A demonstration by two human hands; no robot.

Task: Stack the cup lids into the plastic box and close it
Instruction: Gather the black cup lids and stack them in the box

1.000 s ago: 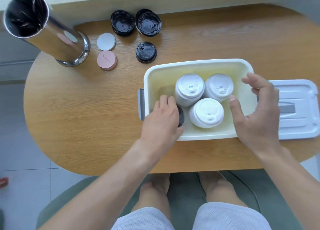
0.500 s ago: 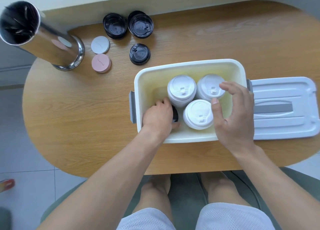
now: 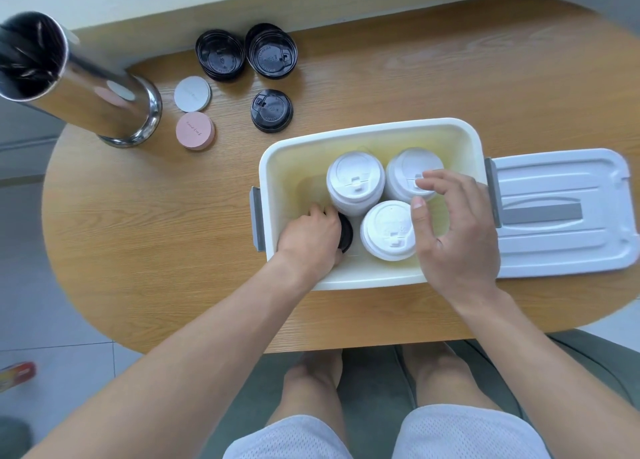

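I see my left hand (image 3: 310, 239) curled over a black lid stack (image 3: 345, 233) at the plastic box's (image 3: 374, 278) seven o'clock corner, seemingly gripping it; my right hand (image 3: 453, 230) hovers spread above the white lid stacks (image 3: 355, 181).

On the wooden table (image 3: 138, 251) we recorded an open plastic box (image 3: 367, 131) holding three stacks of white lids (image 3: 355, 181), its box lid (image 3: 561, 213) lying flat just to the right. Our left hand (image 3: 311, 237) reached inside, gripping black lids (image 3: 346, 233) in the near-left corner; our right hand (image 3: 453, 230) hovered over the white stacks, fingers loosely spread. Beyond the box we noted three further stacks of black lids (image 3: 272, 110), a white coaster (image 3: 192, 94), a pink coaster (image 3: 195, 130) and a steel cylinder (image 3: 86, 88).
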